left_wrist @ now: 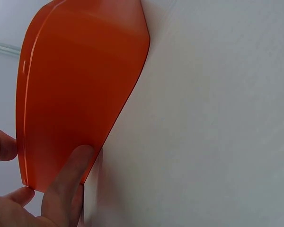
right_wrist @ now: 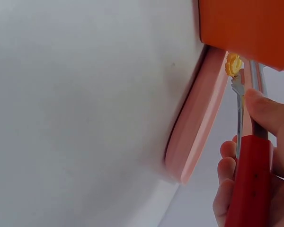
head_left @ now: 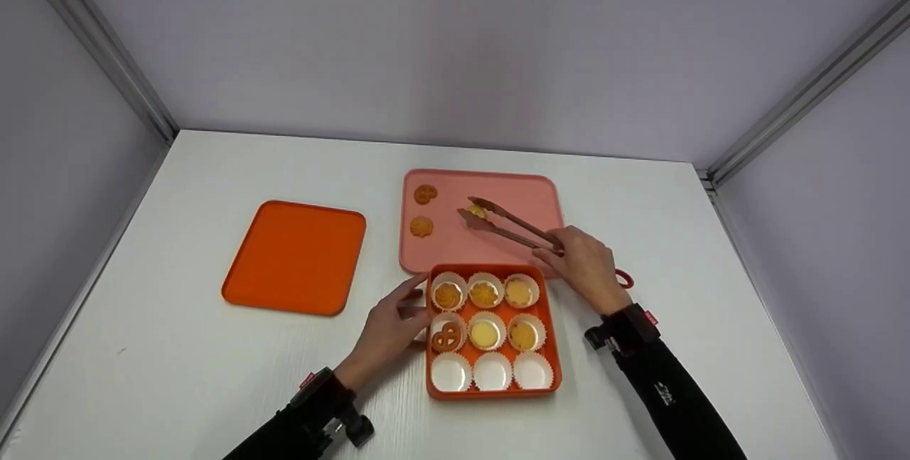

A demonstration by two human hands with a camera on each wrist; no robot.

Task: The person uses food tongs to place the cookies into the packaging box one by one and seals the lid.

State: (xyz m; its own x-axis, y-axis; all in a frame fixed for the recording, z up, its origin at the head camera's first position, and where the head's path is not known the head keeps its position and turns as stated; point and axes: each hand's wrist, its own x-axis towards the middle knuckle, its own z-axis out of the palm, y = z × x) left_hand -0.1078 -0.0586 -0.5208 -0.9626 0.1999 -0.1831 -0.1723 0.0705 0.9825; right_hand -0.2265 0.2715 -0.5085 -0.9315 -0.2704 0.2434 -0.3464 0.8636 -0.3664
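My right hand [head_left: 586, 268] grips red-handled tongs [head_left: 522, 227], also in the right wrist view [right_wrist: 255, 165]. Between the tong tips is a small yellow cookie [head_left: 476, 211], over the pink tray [head_left: 490, 257]. Two brown cookies, a round one [head_left: 421, 226] and one behind it [head_left: 425, 194], lie at the tray's left. My left hand [head_left: 387, 325] holds the far left corner of an orange box [head_left: 557, 375], thumb [left_wrist: 68, 182] against its side wall. White paper cups fill the box; cookies, including a pretzel-shaped one [head_left: 447, 337], sit in the back and middle rows. The front cups [head_left: 492, 372] show bare white insides.
An orange square lid [head_left: 295, 257] lies flat on the white table [head_left: 178, 367], left of the box. The box stands right against the tray's near edge. Grey panels [head_left: 483, 55] enclose the table at the back and both sides.
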